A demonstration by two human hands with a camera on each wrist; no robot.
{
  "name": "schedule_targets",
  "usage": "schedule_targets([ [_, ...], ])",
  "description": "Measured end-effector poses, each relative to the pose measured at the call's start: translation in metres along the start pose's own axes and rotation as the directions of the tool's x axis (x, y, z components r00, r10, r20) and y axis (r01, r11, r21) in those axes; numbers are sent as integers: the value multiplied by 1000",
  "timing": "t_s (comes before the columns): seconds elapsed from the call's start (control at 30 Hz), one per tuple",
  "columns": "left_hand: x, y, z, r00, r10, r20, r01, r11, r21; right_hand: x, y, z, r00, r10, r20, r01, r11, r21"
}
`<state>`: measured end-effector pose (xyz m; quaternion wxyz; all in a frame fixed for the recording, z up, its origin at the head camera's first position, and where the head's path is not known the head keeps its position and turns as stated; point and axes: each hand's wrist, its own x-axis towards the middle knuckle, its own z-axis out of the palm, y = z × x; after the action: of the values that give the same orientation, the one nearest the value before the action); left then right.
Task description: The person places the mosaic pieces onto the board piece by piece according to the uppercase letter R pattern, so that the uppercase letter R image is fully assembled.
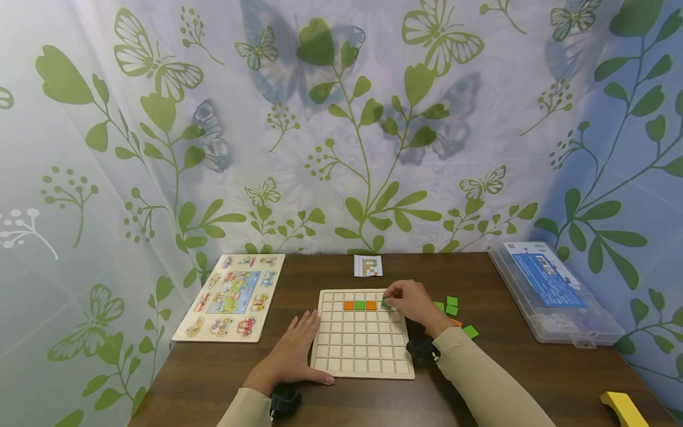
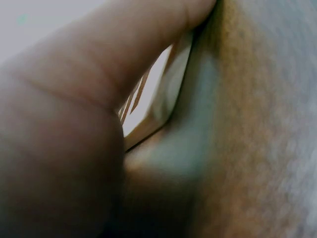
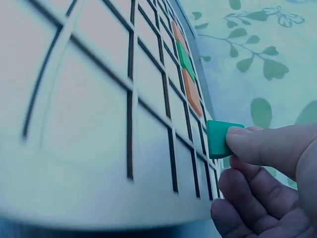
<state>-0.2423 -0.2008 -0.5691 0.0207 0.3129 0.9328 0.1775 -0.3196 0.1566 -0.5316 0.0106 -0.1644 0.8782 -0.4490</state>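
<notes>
A wooden grid board (image 1: 360,344) lies on the table, with an orange tile (image 1: 349,306), a green tile (image 1: 360,305) and another orange tile (image 1: 370,305) in a row near its far edge. My right hand (image 1: 412,298) pinches a green square tile (image 3: 220,139) between thumb and fingers over the board's far right part, to the right of that row. With fingers extended, my left hand (image 1: 299,349) rests along the board's left edge, its thumb at the near corner. The left wrist view is mostly filled by the blurred thumb (image 2: 59,109).
Several loose green tiles (image 1: 452,301) and orange ones lie right of the board, partly behind the right hand. A small pattern card (image 1: 368,265) lies beyond it. A picture puzzle board (image 1: 229,296) is at left, a clear plastic case (image 1: 555,296) at right, a yellow object (image 1: 623,408) near the front right.
</notes>
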Motion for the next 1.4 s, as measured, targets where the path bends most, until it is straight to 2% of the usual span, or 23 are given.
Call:
schedule_targets([
  [0.43,-1,1,-1,1000,11,-12,-11,1000,14,8,2,10,999,-12,41,14,998,-59],
  [0.87,0,1,-1,1000,7,-9,-7,1000,3,8,-2,20,998,44,-47,-48,994,-102],
  [1.4,1,-3,2,1000,-6,1,6,1000,9,5,-1,25,996,33,-85,-42,993,-107],
])
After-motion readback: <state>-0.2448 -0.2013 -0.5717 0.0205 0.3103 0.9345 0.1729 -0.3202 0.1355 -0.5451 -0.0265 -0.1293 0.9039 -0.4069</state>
